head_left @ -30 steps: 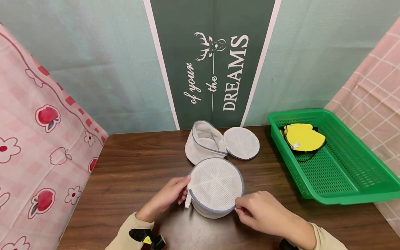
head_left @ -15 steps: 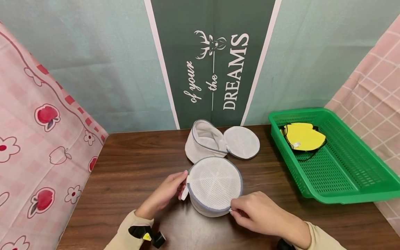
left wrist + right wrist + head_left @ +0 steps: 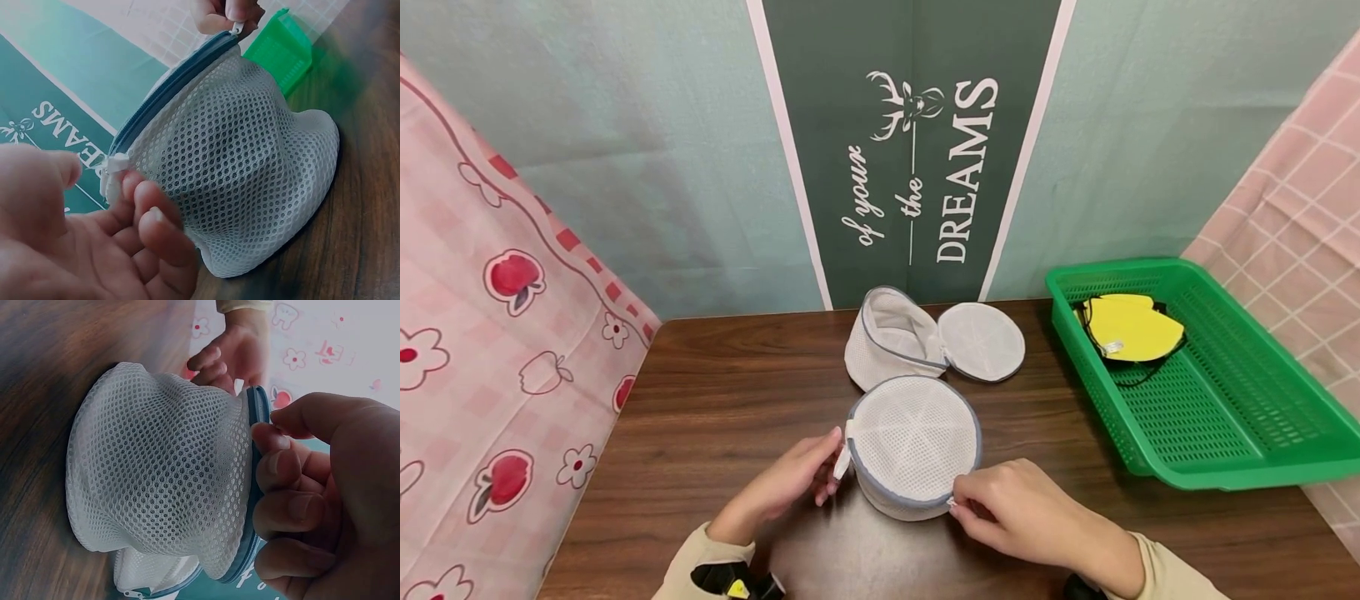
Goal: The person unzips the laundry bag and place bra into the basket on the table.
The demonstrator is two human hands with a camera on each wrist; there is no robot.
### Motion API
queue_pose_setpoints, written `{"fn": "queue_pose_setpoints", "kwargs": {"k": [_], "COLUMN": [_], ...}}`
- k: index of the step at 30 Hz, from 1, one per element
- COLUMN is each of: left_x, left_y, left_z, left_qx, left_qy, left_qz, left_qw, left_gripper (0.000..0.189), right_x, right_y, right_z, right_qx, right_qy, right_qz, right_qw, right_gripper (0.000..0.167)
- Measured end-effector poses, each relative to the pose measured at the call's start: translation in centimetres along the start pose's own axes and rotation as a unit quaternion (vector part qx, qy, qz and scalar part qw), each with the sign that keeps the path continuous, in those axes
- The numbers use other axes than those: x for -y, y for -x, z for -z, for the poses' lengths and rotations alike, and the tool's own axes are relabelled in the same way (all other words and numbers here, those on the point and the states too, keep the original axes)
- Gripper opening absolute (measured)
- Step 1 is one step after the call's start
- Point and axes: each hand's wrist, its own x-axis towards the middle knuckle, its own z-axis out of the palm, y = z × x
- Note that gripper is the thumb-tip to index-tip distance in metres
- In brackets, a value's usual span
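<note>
A round white mesh laundry bag (image 3: pixel 916 442) with a blue-grey zipper around its top stands on the wooden table, its lid lying over the opening. At its lower right edge my right hand (image 3: pixel 1018 512) pinches the zipper pull (image 3: pixel 237 27) between thumb and fingers. My left hand (image 3: pixel 793 482) is beside the bag's left edge, thumb raised away and fingers loosely bent near the white fabric tab (image 3: pixel 117 164). Its fingertips come close to the tab; whether they touch it is unclear. Behind stands a second mesh bag (image 3: pixel 868 362), unzipped, with its lid (image 3: pixel 983 342) folded out to the right.
To the right is a green plastic basket (image 3: pixel 1217 481) holding yellow fabric pieces (image 3: pixel 1131 329) with black cords. The wooden table (image 3: pixel 722 375) meets a green printed backdrop (image 3: pixel 910 283) at the back. Patterned pink cloths hang on both sides.
My right hand has shifted slightly left along the zipper with the pull. My left hand has released the bag's left edge and dropped slightly away, its thumb now apart from the bag.
</note>
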Motion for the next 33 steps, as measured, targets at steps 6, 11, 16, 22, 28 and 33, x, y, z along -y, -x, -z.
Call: {"fn": "queue_pose_setpoints", "kwargs": {"k": [6,11,16,22,28,33], "left_x": [0.0,-0.2,-0.1,0.2,0.1,0.1], "left_y": [0.4,0.2,0.0,-0.4,-0.7,-0.9], "left_z": [-0.8,-2.0,-2.8,-3.8,-4.9,-5.7], "left_qx": [0.079,0.103,0.108,0.144,0.136,0.118], "left_qy": [-0.028,-0.032,-0.012,-0.005,0.009,0.021], "left_qz": [-0.006,-0.007,-0.011,0.001,-0.004,-0.006], "left_qw": [0.9964,0.9942,0.9941,0.9895,0.9907,0.9928], "left_gripper": [0.064,0.057,0.055,0.059,0.058,0.057], "right_x": [0.0,0.0,0.1,0.2,0.2,0.3], "right_y": [0.0,-0.1,-0.1,-0.1,-0.3,-0.5], "right_z": [-0.1,-0.2,-0.2,-0.2,-0.4,-0.6], "right_qx": [-0.005,-0.015,-0.021,-0.022,-0.026,-0.036], "right_qy": [0.004,0.01,0.015,0.009,0.011,0.012], "right_qz": [0.003,0.01,0.013,0.014,0.02,0.032], "right_qw": [1.0,0.9998,0.9996,0.9996,0.9994,0.9988], "right_gripper": [0.036,0.035,0.034,0.031,0.031,0.031]}}
